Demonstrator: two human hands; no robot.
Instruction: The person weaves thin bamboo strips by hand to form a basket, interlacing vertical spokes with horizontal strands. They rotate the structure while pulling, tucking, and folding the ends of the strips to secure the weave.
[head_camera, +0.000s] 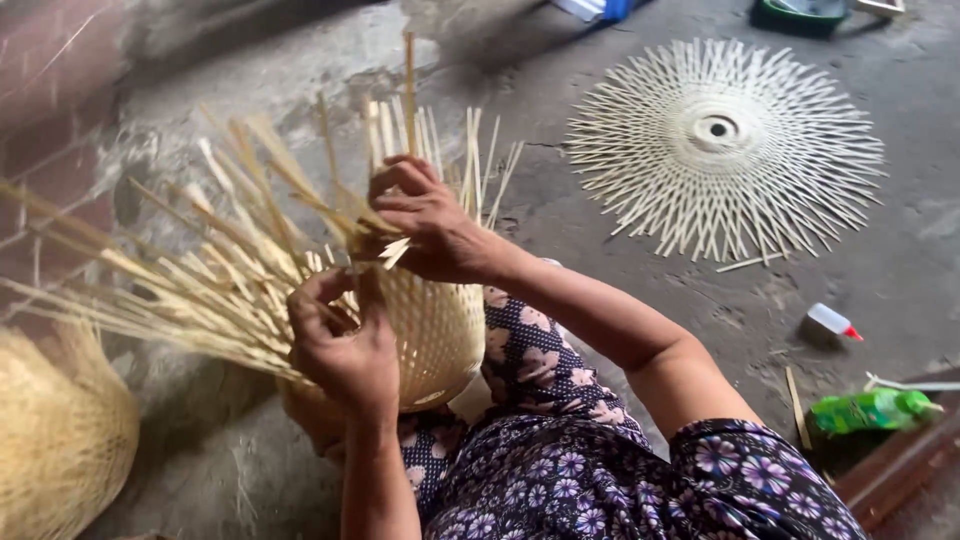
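Observation:
A half-woven bamboo basket (440, 335) rests on my lap, its loose strips (200, 280) fanning up and to the left. My left hand (345, 350) grips the basket's rim from below, thumb pressed on the weave. My right hand (420, 215) is closed on a bundle of upright strips at the top of the basket, bending them over. Both hands touch the same basket, about a hand's width apart.
A flat round woven bamboo disc (722, 145) lies on the concrete floor at the upper right. A small glue bottle with a red tip (832, 321) and a green plastic bottle (872, 410) lie at the right. Another woven basket (60, 435) sits at the lower left.

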